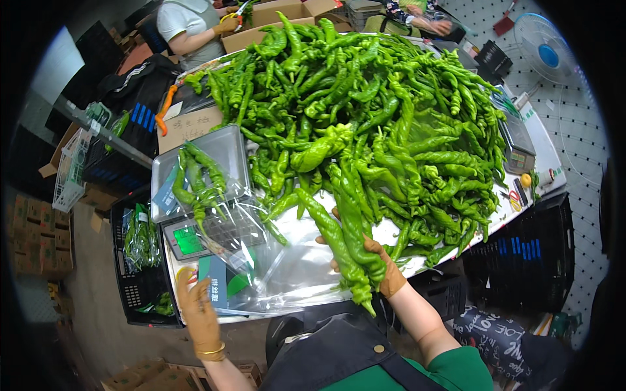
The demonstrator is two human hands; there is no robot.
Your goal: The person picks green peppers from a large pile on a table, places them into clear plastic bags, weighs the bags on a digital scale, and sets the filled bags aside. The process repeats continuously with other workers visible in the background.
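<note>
My right hand (389, 277), in a tan glove, is wrapped round a few long, wrinkled green peppers (349, 251) over the table's near edge. Their tips point toward me. My left hand (201, 316), gloved too, is at the near left edge with its fingers apart and nothing visible in them. Just beside it lie clear plastic bags (261, 277) with a blue-green printed panel. The digital scale (238, 140) carries several green peppers (194, 179) in a clear bag on its metal pan. Its green display (188, 240) is lit.
A large heap of green peppers (365, 104) covers most of the table. A black crate (134, 296) with bagged peppers stands at the left. A second scale (518, 146) and scissors (515, 199) lie at the right. Co-workers' hands (227, 26) show at the far side; a fan (548, 52) stands far right.
</note>
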